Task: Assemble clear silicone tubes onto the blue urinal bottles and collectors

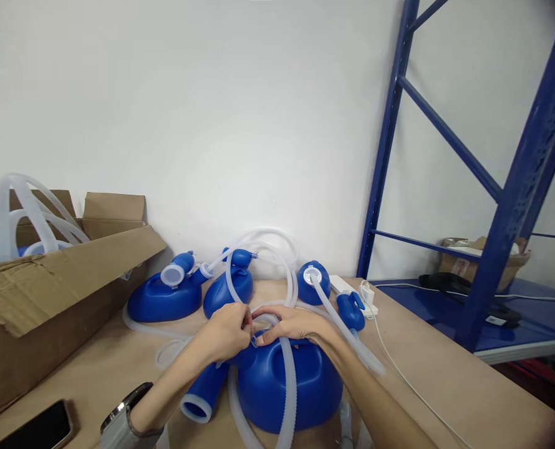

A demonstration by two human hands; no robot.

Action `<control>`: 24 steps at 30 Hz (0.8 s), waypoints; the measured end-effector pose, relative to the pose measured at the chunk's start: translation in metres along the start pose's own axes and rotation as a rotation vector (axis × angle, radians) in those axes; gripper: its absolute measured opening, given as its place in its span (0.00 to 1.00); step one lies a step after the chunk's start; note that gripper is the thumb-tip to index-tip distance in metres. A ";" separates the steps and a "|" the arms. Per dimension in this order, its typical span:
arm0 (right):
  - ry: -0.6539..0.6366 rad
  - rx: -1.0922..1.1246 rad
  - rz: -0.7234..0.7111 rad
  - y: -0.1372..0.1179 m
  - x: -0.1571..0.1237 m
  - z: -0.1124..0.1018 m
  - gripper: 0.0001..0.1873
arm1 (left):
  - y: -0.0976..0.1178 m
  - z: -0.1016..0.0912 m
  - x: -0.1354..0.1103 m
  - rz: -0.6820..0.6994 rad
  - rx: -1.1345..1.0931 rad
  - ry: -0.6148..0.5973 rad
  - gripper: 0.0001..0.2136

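Note:
A large blue plastic urinal bottle stands in front of me, with a translucent corrugated hose running down over it. At the bottle's upper left, by its neck, my left hand is closed in a pinch; its fingertips hide what they hold. My right hand curves around the same spot, thumb on the bottle and fingers by a bend of hose. Below my left hand lies a blue funnel-shaped mouthpiece with a white rim, its opening facing me.
More blue bottles with hoses stand along the wall. At the left is an open cardboard box holding hoses. A phone lies at the front left. Toward the right are a power strip, a white cable and a blue metal rack.

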State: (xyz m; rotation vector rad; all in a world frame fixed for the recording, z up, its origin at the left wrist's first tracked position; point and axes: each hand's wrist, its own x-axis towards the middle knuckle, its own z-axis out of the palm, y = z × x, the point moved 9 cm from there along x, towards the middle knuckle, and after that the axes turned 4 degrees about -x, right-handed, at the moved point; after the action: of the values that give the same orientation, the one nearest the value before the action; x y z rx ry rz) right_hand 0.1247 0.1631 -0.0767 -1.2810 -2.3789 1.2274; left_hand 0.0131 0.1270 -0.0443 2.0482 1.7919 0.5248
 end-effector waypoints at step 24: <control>-0.044 0.064 -0.119 -0.006 0.003 0.005 0.34 | -0.001 0.007 0.004 0.081 -0.052 -0.050 0.03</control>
State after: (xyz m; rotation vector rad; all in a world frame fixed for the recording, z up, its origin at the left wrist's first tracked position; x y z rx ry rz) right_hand 0.1170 0.1607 -0.0760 -1.0876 -2.3867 1.2970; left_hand 0.0161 0.1308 -0.0510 2.0868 1.6561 0.5330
